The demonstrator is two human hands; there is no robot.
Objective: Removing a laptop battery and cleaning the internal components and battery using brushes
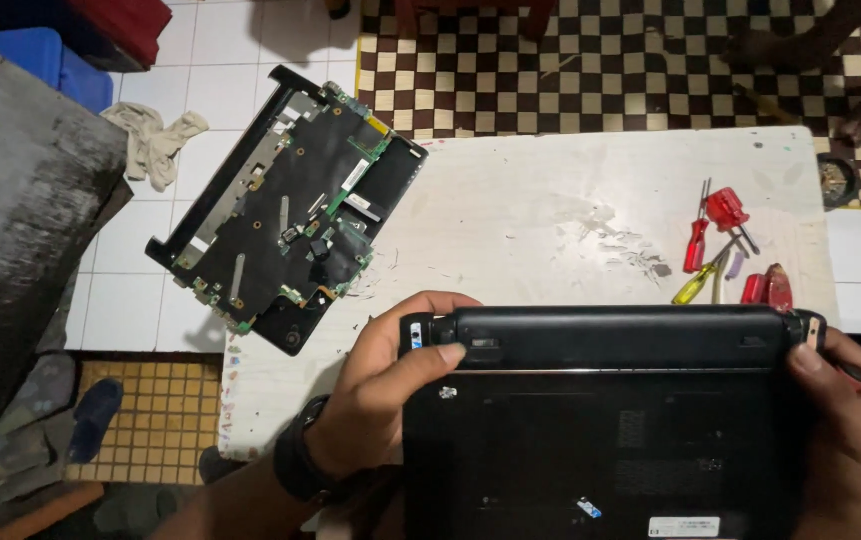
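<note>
Black laptop (611, 420), underside up, at near edge of white worktop (551, 200), held at both ends. Left hand (391, 390): grip closed round left corner, thumb pressed at slider latch beside battery bar (621, 335). Right hand (851, 420): grip closed round right corner, thumb near hinge end. Battery seated, base cover on, no screws visibly out: dismantling judged barely begun. Second machine (291, 210), stripped to board, overhanging far left corner of worktop. Screwdrivers (721, 245), red and yellow handled, untouched at right, well apart from both hands. Rag (156, 140) on tiled floor.
</note>
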